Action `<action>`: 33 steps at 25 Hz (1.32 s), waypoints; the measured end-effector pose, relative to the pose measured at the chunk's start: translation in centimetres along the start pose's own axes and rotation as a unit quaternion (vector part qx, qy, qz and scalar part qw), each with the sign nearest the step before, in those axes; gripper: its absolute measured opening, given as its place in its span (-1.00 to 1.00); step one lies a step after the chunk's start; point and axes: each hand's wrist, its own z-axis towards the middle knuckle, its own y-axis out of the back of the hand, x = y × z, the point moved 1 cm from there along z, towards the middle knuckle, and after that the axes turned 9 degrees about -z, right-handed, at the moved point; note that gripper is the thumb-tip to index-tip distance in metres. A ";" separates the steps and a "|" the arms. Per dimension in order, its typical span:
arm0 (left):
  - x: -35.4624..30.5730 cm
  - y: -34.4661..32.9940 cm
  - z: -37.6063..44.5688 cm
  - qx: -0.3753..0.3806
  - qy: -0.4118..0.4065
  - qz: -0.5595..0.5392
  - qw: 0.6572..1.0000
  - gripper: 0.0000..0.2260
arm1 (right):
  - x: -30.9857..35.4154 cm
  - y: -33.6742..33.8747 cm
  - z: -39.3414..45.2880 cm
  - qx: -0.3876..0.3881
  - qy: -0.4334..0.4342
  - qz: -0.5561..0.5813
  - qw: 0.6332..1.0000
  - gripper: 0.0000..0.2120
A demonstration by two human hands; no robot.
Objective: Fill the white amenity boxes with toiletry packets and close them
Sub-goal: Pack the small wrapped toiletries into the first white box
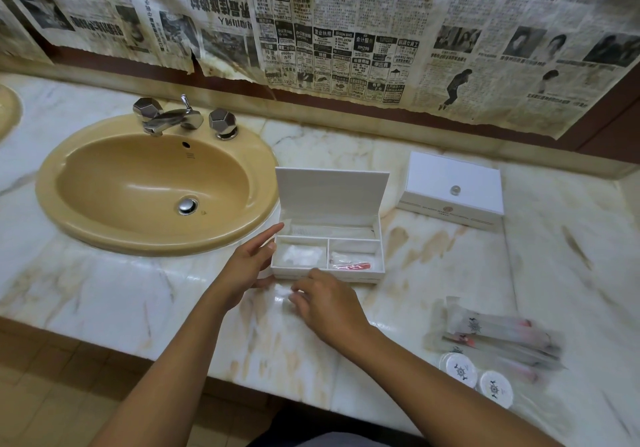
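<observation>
An open box sits right of the sink, partly filled. The left hand, fingers straight, steadies its near-left corner; the right hand pinches a clear packet just before it, likely next in.

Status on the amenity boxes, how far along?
Done: the far box is shut. In hand: the open box holds packets in all three compartments; left hand steadies it, right hand is at its front. Left: close the lid; spare packets remain on the counter.
</observation>
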 end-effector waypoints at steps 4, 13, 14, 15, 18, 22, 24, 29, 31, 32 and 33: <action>0.0 -0.2 -0.2 -0.006 0.002 -0.004 1.000 -0.70 | -1.3 3.3 0.6 -0.061 -0.031 0.016 0.998 -0.84; 0.2 -0.1 0.1 -0.001 -0.001 0.002 1.000 -0.71 | -6.4 6.3 3.1 -0.012 -0.129 -0.070 0.989 -0.80; 0.2 -0.1 0.2 -0.005 0.000 0.004 1.000 -0.71 | -6.4 5.9 3.2 0.007 -0.130 -0.082 0.988 -0.79; 0.3 -0.1 0.3 -0.008 0.002 0.005 1.000 -0.71 | -6.5 5.6 3.4 0.026 -0.133 -0.087 0.987 -0.79; 0.4 0.0 0.4 0.002 0.001 0.008 1.000 -0.70 | -6.7 5.1 3.3 0.040 -0.140 -0.073 0.987 -0.83; 0.6 0.1 0.6 0.003 -0.003 0.009 1.000 -0.71 | -6.5 4.5 3.1 0.070 -0.141 -0.050 0.986 -0.74; 0.7 0.2 0.6 0.004 -0.001 0.009 1.000 -0.70 | -6.2 4.5 2.9 0.078 -0.140 -0.038 0.986 -0.74; 0.6 0.1 0.5 0.002 0.002 0.007 1.000 -0.71 | -3.1 5.1 1.4 -0.030 -0.075 -0.021 0.997 -0.77; 0.5 0.0 0.4 0.002 0.001 0.007 1.000 -0.71 | -1.8 4.1 0.5 -0.022 -0.039 -0.023 0.999 -0.77; 0.6 0.0 0.4 0.000 0.001 0.007 1.000 -0.72 | -1.4 3.2 0.1 0.004 -0.029 -0.031 0.999 -0.76; 0.5 0.0 0.4 -0.002 0.002 0.006 1.000 -0.72 | -1.2 2.4 -0.3 0.036 -0.024 -0.043 0.998 -0.75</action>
